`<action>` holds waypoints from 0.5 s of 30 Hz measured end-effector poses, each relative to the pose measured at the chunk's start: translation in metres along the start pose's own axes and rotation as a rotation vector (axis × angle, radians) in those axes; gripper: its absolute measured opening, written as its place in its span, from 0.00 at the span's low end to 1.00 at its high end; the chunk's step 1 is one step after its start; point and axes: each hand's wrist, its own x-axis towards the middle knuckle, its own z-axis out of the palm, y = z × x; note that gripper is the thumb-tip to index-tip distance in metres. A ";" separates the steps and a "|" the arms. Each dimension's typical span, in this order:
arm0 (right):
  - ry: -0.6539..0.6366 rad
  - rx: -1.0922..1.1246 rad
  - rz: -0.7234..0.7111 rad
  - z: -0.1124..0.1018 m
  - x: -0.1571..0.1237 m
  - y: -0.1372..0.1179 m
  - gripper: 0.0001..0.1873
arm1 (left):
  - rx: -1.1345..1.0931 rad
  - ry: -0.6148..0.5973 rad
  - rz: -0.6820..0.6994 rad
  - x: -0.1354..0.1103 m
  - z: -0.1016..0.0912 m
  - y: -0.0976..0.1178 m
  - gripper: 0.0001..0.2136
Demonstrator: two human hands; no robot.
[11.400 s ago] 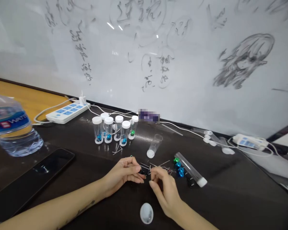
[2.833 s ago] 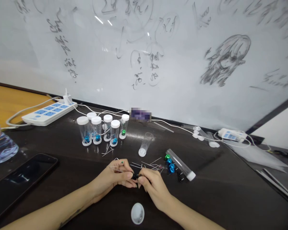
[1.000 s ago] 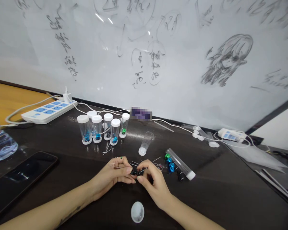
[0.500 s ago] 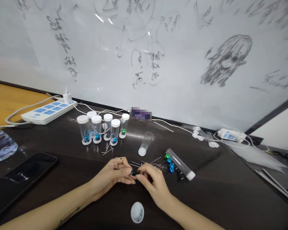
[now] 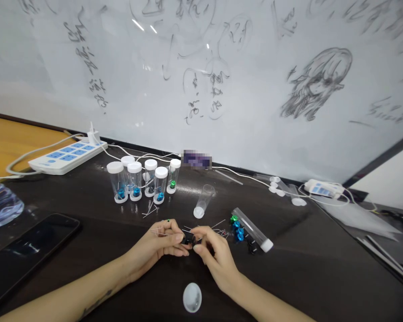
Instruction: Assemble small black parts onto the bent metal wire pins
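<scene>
Between the fingertips of both hands is a small black part (image 5: 189, 239), too small to name exactly. My left hand (image 5: 166, 239) pinches its left end, with thin pale wires (image 5: 158, 231) sticking out by the fingers. At the part's right end, my right hand (image 5: 211, 247) is closed in a pinch. Thin metal wires (image 5: 219, 228) lie behind my right hand. Blue metallic pieces (image 5: 238, 230), a green piece (image 5: 234, 218) and black pieces (image 5: 252, 247) lie to its right, alongside a clear capped tube (image 5: 254, 231). Nearer me sits a round white lid (image 5: 192, 297).
Several upright clear tubes (image 5: 135, 179) with white caps hold coloured pieces at the back left. An open clear tube (image 5: 204, 201) stands mid-table. A phone (image 5: 30, 250), a power strip (image 5: 67, 156) and a water bottle (image 5: 2, 201) are on the left. A whiteboard (image 5: 248, 89) rises behind.
My right fingertips have shifted slightly up and right, away from the left ones. More of the black part shows between them. The left hand has barely moved.
</scene>
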 end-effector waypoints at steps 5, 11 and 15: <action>0.006 -0.030 0.019 0.000 0.000 0.000 0.07 | -0.002 0.004 -0.003 0.001 0.000 0.000 0.07; 0.032 0.001 -0.089 0.002 -0.001 0.005 0.05 | 0.001 0.008 0.006 0.003 -0.001 0.000 0.07; 0.004 -0.028 -0.046 0.002 0.000 0.003 0.03 | 0.009 -0.008 -0.005 0.002 0.000 0.000 0.07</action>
